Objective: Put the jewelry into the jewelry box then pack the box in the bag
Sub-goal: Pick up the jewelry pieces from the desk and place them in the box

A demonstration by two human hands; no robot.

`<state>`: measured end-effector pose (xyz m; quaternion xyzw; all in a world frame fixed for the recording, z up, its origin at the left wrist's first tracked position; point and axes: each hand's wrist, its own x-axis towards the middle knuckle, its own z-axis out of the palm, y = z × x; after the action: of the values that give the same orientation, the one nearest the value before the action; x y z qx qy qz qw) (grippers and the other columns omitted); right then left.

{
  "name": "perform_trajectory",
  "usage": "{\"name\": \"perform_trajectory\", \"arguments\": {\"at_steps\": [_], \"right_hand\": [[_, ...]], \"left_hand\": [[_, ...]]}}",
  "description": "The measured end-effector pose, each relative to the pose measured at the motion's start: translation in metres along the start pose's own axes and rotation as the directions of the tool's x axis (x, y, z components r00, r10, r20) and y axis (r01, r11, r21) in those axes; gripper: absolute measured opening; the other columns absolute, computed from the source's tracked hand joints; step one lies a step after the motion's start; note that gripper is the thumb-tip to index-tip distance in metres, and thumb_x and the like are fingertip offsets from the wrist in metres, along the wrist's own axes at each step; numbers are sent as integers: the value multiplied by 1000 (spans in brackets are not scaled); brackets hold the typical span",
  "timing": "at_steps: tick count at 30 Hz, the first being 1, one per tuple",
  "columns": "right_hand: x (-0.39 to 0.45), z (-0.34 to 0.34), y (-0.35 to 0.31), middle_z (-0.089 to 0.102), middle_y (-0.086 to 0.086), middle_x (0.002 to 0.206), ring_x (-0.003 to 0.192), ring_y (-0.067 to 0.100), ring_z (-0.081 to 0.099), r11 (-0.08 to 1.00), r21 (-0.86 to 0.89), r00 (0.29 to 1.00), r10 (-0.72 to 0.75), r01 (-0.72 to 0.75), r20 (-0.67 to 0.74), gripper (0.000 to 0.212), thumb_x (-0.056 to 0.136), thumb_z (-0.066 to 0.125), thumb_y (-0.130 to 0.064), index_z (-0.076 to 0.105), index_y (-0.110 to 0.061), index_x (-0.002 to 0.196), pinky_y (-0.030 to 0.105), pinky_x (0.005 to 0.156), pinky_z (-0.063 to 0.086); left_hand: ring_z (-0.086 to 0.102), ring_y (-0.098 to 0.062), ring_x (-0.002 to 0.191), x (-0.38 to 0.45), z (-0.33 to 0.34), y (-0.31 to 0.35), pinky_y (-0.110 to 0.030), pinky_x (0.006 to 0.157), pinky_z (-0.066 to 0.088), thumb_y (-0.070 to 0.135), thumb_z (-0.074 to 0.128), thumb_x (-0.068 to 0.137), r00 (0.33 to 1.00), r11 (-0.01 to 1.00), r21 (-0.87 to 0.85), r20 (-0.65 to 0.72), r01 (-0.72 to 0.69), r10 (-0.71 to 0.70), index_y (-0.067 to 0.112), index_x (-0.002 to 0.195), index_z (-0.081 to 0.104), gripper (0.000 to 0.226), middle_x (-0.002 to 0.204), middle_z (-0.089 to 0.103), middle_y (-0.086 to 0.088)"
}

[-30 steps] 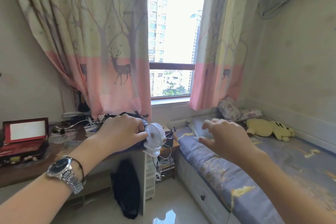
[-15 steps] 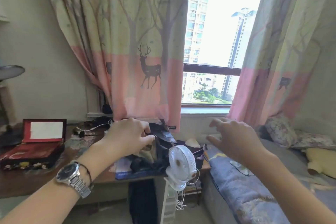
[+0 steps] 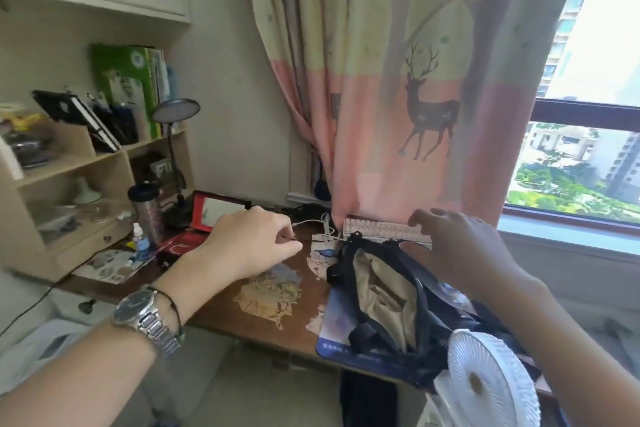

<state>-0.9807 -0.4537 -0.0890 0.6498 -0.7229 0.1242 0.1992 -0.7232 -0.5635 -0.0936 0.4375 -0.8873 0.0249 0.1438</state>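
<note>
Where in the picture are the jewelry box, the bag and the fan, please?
jewelry box (image 3: pixel 215 210): head view, on the mirror inside its raised lid.
bag (image 3: pixel 377 288): head view, on its tan lining.
fan (image 3: pixel 491 381): head view, on its white front grille.

Daylight enters from the window (image 3: pixel 588 135) at right; the sky area is overexposed to near white. The curtain (image 3: pixel 398 87) is backlit and glows softly. Interior illumination is moderate and even, dimmer toward the shelf (image 3: pixel 69 163) at left. The right hand (image 3: pixel 460 250) and forearm are in shade, darker than the left hand (image 3: pixel 249 246). Soft shadows lie on the table (image 3: pixel 221 305). Overall image is soft, with slight motion blur. Wide-angle distortion bends lines near the edges. The fan (image 3: pixel 491 381) at bottom right appears enlarged and blurred
</note>
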Motion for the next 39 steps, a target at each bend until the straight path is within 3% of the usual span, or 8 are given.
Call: {"name": "perform_trajectory", "arguments": {"at_steps": [6,12,16,23,29,39], "right_hand": [[79,54,27,64,-6,108,101,19,60,995,49,996,-92,91,3,36,88,48,-50,54,-28,116,29,70,37],[140,89,38,64,-2,107,102,23,59,979,106,984,-175,173,12,36,90,46,-48,54,-24,115,32,79,43],[168,110,28,65,-3,109,103,22,60,969,118,976,-219,216,10,36,89,47,-47,54,-25,116,32,79,43],[198,149,11,64,-4,107,101,22,60,956,161,967,-254,246,28,38,89,48,-50,53,-25,118,31,78,44],[227,178,-6,65,-3,105,97,20,61,974,74,974,-218,214,62,37,90,47,-47,53,-23,118,31,79,45],[322,241,-92,65,-1,107,98,22,61,1000,-1,996,5,-5,91,35,89,50,-48,53,-23,114,33,81,47]], "left_hand": [[60,-9,84,69,12,-12,-28,67,48,61,46,82,995,993,64,-22,102,-101,36,92,61,31,92,66,15],[60,-8,87,109,27,-23,-27,68,48,60,47,83,981,978,79,-5,193,-193,35,96,62,32,95,66,15],[60,-9,86,118,33,-39,-28,64,45,59,47,83,968,963,101,-2,251,-252,35,98,62,32,95,66,14],[60,-9,88,145,51,-72,-31,70,50,59,46,84,959,955,105,27,278,-282,34,101,62,34,96,66,14],[58,-6,84,188,89,-111,-26,63,43,62,45,83,977,978,54,69,200,-204,35,97,61,34,95,65,17],[62,-17,95,273,128,-247,-33,75,49,54,45,86,994,996,80,105,-31,22,29,108,60,37,104,68,5]]}}
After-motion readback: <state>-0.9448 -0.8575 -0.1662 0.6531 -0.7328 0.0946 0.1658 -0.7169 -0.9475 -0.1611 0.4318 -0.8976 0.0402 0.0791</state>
